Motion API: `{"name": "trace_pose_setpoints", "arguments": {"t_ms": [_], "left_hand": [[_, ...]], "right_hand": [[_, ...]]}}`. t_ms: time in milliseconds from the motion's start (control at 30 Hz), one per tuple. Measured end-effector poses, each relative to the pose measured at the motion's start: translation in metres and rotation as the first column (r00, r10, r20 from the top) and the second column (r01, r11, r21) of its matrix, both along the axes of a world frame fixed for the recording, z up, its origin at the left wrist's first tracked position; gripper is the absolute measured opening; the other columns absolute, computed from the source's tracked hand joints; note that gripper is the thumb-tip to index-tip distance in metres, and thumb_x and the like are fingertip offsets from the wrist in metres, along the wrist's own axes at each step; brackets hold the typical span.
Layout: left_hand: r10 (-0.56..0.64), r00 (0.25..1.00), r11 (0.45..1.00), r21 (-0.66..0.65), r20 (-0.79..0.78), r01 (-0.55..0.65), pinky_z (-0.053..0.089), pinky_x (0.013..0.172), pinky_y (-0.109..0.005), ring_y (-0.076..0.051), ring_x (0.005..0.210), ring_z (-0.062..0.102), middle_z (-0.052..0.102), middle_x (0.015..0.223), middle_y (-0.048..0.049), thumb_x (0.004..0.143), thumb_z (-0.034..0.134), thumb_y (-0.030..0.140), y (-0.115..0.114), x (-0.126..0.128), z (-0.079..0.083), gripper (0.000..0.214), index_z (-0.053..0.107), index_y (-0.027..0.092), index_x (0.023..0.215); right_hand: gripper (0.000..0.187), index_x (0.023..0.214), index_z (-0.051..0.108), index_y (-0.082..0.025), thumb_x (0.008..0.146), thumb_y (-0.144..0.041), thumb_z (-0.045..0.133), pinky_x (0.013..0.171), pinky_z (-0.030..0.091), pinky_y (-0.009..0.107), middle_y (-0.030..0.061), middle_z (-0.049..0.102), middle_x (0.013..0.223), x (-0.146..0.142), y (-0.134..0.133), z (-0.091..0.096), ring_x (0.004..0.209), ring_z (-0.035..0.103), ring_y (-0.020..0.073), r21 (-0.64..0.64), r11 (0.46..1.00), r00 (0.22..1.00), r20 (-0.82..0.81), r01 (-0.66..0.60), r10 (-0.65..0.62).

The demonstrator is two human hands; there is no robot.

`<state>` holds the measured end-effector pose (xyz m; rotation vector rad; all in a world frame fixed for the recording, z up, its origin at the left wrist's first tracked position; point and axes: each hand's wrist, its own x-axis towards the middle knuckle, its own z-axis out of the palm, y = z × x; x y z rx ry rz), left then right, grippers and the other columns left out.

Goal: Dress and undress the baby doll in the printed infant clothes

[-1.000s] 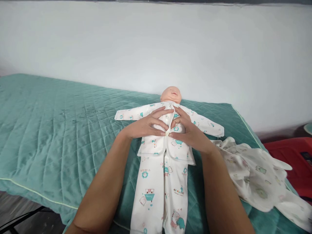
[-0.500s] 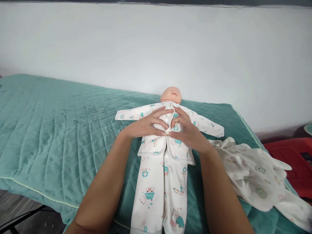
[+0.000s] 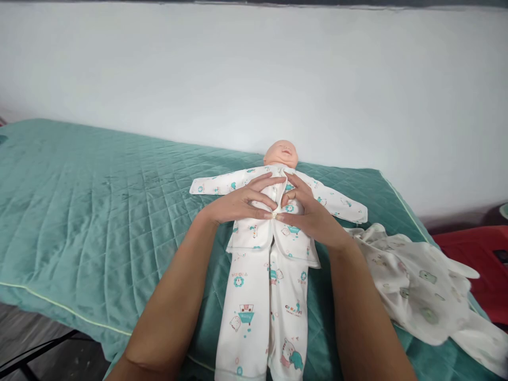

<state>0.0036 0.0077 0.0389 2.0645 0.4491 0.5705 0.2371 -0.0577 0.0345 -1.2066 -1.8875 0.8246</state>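
Note:
A baby doll [image 3: 281, 153] lies on its back, dressed in a white printed jacket [image 3: 251, 233] and matching trousers [image 3: 243, 296]. Both sleeves stretch out to the sides. Over the doll's belly, my left hand [image 3: 248, 202] pinches the jacket's front edge near a small button [image 3: 273, 215]. From the other side my right hand [image 3: 307, 209] grips the opposite front edge at the same spot, thumb against the cloth. The two thumb tips nearly meet at the button. Whether it sits through its hole is too small to tell. Above the fingers the jacket front gapes slightly.
A teal quilted cover [image 3: 119, 211] spreads under the doll. Crumpled white printed clothing [image 3: 416, 286] lies to the right. Beyond it is a red object [image 3: 472, 259] past the bed's edge. A pale wall [image 3: 254, 74] rises behind. A black metal bar [image 3: 39, 349] shows at lower left.
The view has shifted slightly, so everything sits a little further right. Both hands keep their hold on the jacket's front edges, with hardly any finger movement.

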Motion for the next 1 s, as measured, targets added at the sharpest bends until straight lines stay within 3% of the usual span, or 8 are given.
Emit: {"name": "trace_pose_setpoints", "arguments": {"t_ms": [233, 567, 800, 1000], "left_hand": [[-0.007, 1.0, 0.998, -0.066, 0.005, 0.007, 0.044, 0.118, -0.049, -0.025, 0.162, 0.002, 0.029, 0.168, 0.0094, 0.086, 0.075, 0.045, -0.001, 0.0, 0.001, 0.019, 0.079, 0.033, 0.1], [0.055, 0.999, 0.998, 0.044, 0.003, -0.055, 0.021, 0.129, -0.05, -0.026, 0.16, 0.017, 0.04, 0.164, 0.0051, 0.086, 0.076, 0.037, -0.002, 0.002, 0.002, 0.01, 0.077, 0.029, 0.092], [0.091, 0.996, 0.987, 0.13, 0.01, -0.091, 0.019, 0.129, -0.054, -0.027, 0.157, 0.024, 0.045, 0.161, 0.0023, 0.084, 0.076, 0.031, -0.002, 0.006, 0.001, 0.006, 0.076, 0.028, 0.09], [0.123, 0.992, 0.976, 0.181, 0.014, -0.124, 0.025, 0.128, -0.052, -0.027, 0.156, 0.027, 0.046, 0.159, 0.0024, 0.084, 0.073, 0.025, -0.006, 0.01, 0.001, 0.002, 0.072, 0.026, 0.083]], "right_hand": [[0.024, 0.088, 0.061, -0.03, 0.08, -0.042, 0.08, 0.128, 0.017, 0.053, -0.0044, 0.029, 0.167, -0.004, -0.002, -0.001, 0.158, 0.018, 0.0265, 0.028, 0.998, 0.999, 0.01, 0.05, -0.05], [0.025, 0.091, 0.061, -0.03, 0.079, -0.039, 0.081, 0.127, 0.019, 0.053, -0.0016, 0.032, 0.166, -0.005, 0.0, -0.005, 0.157, 0.021, 0.0265, 0.076, 0.995, 0.998, -0.017, 0.057, -0.056], [0.026, 0.092, 0.062, -0.03, 0.078, -0.039, 0.082, 0.127, 0.02, 0.054, -0.0028, 0.035, 0.164, -0.005, -0.001, -0.004, 0.156, 0.024, 0.0278, 0.099, 0.993, 0.998, -0.019, 0.059, -0.058], [0.024, 0.092, 0.062, -0.03, 0.079, -0.036, 0.081, 0.127, 0.021, 0.052, -0.0031, 0.035, 0.164, -0.004, -0.001, -0.004, 0.157, 0.023, 0.0272, 0.075, 0.996, 0.999, -0.031, 0.047, -0.045]]}}
